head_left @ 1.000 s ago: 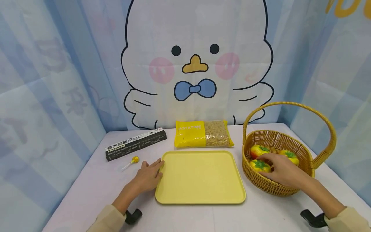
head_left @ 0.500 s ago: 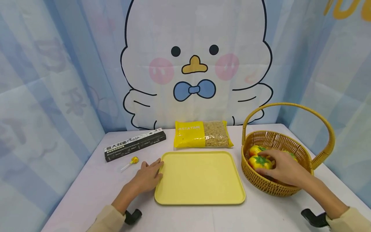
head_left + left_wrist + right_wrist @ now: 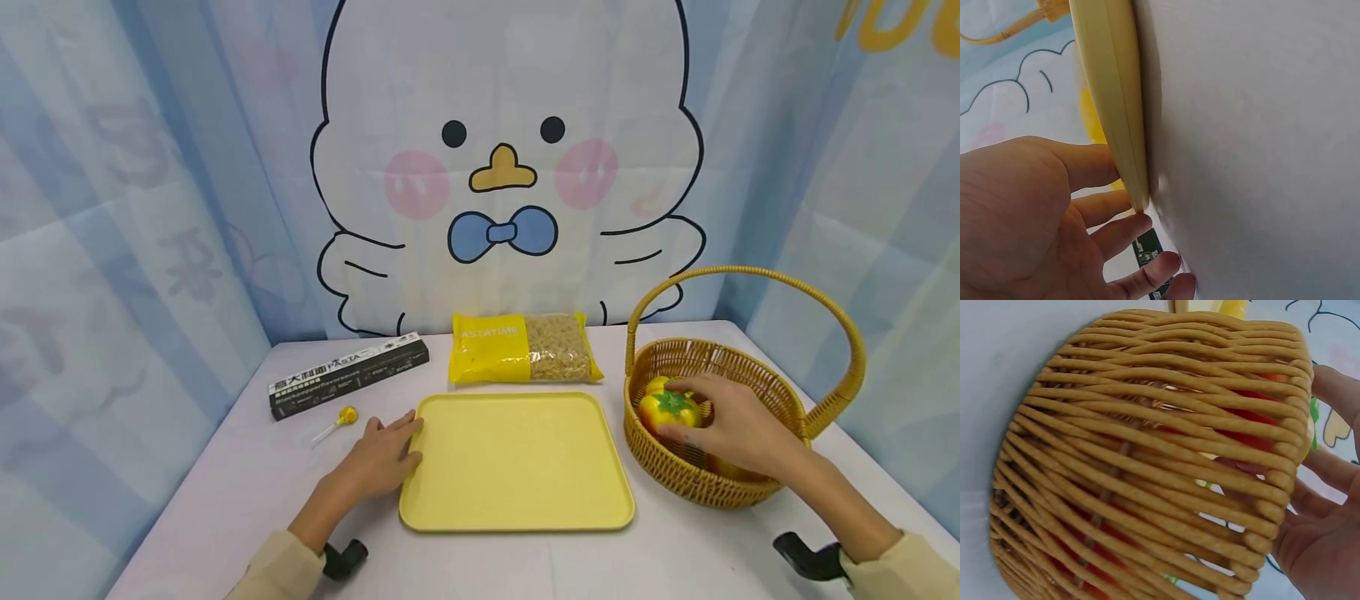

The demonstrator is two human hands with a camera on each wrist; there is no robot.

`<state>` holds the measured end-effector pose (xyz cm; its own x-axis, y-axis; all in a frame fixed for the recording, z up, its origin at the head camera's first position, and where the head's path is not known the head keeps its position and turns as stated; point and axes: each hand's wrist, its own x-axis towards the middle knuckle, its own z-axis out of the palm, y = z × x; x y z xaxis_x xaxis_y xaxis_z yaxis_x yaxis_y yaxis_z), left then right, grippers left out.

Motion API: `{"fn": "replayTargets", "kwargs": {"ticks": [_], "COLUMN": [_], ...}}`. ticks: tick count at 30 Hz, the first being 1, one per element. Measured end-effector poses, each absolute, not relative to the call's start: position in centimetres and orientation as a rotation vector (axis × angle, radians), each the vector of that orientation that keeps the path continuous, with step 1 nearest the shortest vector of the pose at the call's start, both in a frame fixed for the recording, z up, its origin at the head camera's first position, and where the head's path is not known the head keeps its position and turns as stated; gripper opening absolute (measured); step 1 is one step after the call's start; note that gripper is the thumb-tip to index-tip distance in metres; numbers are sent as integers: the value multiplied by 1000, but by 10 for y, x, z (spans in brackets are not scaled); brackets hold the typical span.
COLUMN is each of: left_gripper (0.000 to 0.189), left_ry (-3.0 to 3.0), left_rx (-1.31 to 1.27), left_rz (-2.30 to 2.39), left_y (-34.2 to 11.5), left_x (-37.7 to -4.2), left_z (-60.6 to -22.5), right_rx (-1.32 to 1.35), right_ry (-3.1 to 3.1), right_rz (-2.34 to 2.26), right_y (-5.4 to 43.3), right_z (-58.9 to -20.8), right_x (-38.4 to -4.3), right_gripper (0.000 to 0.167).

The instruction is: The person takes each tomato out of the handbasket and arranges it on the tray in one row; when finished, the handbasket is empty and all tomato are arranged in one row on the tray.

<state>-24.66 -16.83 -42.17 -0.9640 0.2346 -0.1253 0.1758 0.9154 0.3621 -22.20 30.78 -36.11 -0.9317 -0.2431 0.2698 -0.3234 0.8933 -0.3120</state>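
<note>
The printed curtain with the white chick figure (image 3: 502, 75) fills the background beyond the yellow tray, which serves as landmark here. The white table (image 3: 570, 571) spreads under it on every side. To the right of the tray, just beside it, stands the wicker basket (image 3: 678, 483), its arched handle upright. The rectangular yellow tray (image 3: 517, 467) itself lies flat. Beyond its far edge is the yellow bag of pasta (image 3: 525, 348), lying on its broad side; beyond its far left corner, set at a slant, is the black-and-white pasta box (image 3: 348, 377).

The left hand (image 3: 381, 454) rests its extended fingers against the tray's left edge, touching rather than clasping it. To the tray's right, the right hand (image 3: 738, 421) reaches into the basket and pinches a yellow-red persimmon-like fruit (image 3: 670, 408) between thumb and fingers. A second fruit (image 3: 657, 383) shows partly behind it, also right of the tray. Smallest, left of the tray, is the lollipop (image 3: 347, 415) with a yellow wrapper.

As for progress, I judge it early: the grasp on one fruit looks made, but getting it out of the basket is not done, and at least one other lies unhandled there.
</note>
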Motion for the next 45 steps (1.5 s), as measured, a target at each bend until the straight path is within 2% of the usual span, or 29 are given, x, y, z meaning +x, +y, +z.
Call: {"fn": "replayTargets", "kwargs": {"ticks": [19,45], "left_gripper": [53,53], "left_ry": [2921,2928], "left_rx": [333,387], "left_rz": [547,517], "left_y": [-170,-172], "left_x": [-247,-247], "left_z": [-422,-422], "right_rx": [458,550], "right_ry": [-2745,-2685], "right_rz": [625,693], "right_y": [285,250], "right_z": [-345,-350], "right_x": [-224,-235], "right_gripper": [65,60]}}
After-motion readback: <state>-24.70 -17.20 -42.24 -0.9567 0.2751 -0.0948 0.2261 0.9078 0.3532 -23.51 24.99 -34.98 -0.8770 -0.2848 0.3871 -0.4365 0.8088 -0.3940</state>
